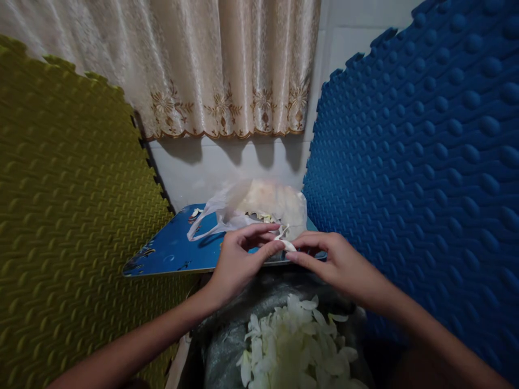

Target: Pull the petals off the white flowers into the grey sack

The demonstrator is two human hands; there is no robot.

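Observation:
Thumb and fingers of my left hand (241,259) pinch a small white petal (287,245), with a thin curled strip standing up from it. My right hand (334,256) grips the same petal from the other side, thumb and forefinger close together at its end. Below both hands, a heap of loose white petals (292,340) lies on a greyish plastic sheet or bag (223,329). Just beyond my fingers, a translucent white plastic bag (279,200) rests with its mouth towards me and pale pieces inside; its handle loop (197,229) spreads to the left.
The bag stands on a low blue tabletop (166,246), where a few petal scraps (197,212) lie at the far left. A yellow foam mat (73,205) rises on the left and a blue one (421,140) on the right. A beige curtain (227,65) hangs behind.

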